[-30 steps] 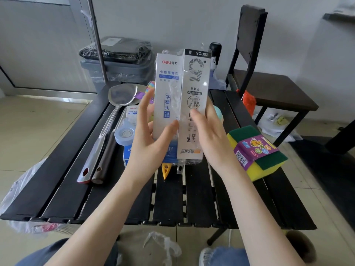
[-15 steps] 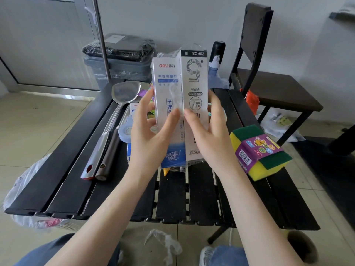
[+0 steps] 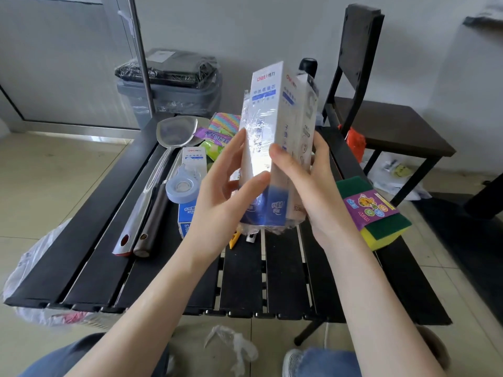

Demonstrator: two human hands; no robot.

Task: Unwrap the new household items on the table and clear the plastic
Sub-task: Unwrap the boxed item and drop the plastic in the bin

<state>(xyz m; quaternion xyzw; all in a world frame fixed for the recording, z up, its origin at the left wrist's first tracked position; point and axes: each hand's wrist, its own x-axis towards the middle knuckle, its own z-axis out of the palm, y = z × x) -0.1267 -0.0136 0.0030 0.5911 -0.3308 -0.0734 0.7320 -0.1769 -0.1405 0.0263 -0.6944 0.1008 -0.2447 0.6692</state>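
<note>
I hold a plastic-wrapped bundle of white and blue pen-refill boxes (image 3: 275, 126) upright above the black slatted table (image 3: 288, 281). My right hand (image 3: 313, 191) grips its right side, thumb across the front. My left hand (image 3: 223, 194) touches the lower left side with its fingers spread on the crinkled clear wrap. On the table lie another white and blue box (image 3: 190, 186), a roll of tape (image 3: 181, 187), two metal spatulas (image 3: 160, 170) and a wrapped yellow-green sponge pack (image 3: 375, 213).
A crumpled piece of clear plastic (image 3: 234, 346) lies on the floor below the table's near edge. A plastic bag (image 3: 30, 268) hangs at the table's left. A dark chair (image 3: 386, 123) stands at the right, a lined bin (image 3: 168, 85) behind the table.
The bundle has turned from showing its flat front to showing a corner edge, and tilted. My left hand's fingers have opened out along its left side.
</note>
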